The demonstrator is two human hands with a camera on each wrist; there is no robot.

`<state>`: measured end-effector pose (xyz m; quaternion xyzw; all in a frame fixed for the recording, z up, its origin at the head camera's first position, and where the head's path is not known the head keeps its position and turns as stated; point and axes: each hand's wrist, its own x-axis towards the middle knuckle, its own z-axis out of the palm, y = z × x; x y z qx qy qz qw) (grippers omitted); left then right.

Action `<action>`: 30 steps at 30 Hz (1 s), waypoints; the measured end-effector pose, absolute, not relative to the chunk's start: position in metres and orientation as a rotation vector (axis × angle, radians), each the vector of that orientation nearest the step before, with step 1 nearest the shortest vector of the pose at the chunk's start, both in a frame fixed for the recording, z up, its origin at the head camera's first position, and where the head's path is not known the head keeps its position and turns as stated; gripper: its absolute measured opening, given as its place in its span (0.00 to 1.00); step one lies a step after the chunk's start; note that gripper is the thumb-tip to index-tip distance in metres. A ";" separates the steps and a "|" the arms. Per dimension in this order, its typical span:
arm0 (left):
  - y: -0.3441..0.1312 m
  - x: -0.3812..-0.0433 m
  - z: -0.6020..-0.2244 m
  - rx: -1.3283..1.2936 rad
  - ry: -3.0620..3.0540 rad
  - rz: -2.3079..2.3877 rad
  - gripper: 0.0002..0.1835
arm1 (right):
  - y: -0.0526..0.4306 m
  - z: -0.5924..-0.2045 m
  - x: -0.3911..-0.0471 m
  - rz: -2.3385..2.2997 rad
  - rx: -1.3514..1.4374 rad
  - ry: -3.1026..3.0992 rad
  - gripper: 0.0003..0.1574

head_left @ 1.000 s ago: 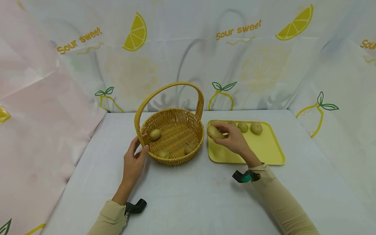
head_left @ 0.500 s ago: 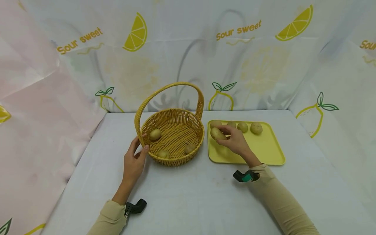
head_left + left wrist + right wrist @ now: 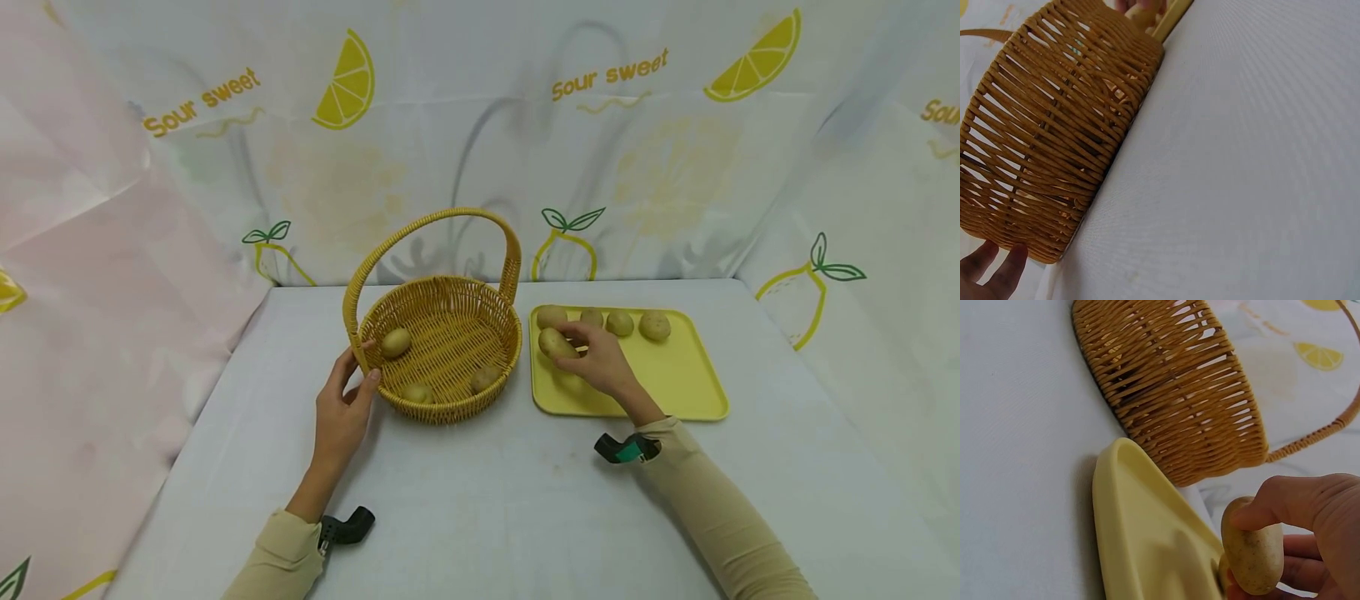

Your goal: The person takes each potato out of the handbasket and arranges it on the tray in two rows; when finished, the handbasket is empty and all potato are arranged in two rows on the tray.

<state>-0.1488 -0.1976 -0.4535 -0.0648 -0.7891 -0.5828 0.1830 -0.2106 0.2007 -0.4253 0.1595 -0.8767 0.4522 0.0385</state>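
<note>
My right hand (image 3: pixel 600 360) pinches a potato (image 3: pixel 556 343) between thumb and fingers over the left part of the yellow tray (image 3: pixel 667 383). In the right wrist view the held potato (image 3: pixel 1254 550) shows above the tray's surface, thumb across its top. At the left side of the wicker basket (image 3: pixel 450 412), my left hand (image 3: pixel 343 412) grips the rim by the foot of the handle, thumb on the near side. Two of its digits touch the basket wall (image 3: pixel 1054 137) in the left wrist view. Three potatoes lie inside the basket, one of them (image 3: pixel 396 342) at the left.
Several potatoes, such as the rightmost one (image 3: pixel 655 326), line the tray's back edge. The basket's tall handle (image 3: pixel 450 213) arches over its opening. Tray and basket stand close together on the white tablecloth (image 3: pixel 465 517), with a lemon-printed cloth (image 3: pixel 465 125) hanging behind.
My right hand has drawn slightly right and lower with the potato, exposing the potato at the tray's back left corner. The left hand and basket have stayed in place.
</note>
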 end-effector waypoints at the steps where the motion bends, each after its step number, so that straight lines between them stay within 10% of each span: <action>1: -0.198 -0.149 -0.454 -0.187 -2.222 -1.646 0.26 | 0.201 -0.426 -0.211 1.386 0.492 -2.688 0.32; 30: -0.199 -0.148 -0.454 -0.233 -2.193 -1.669 0.26 | 0.198 -0.445 -0.213 1.314 0.481 -2.736 0.30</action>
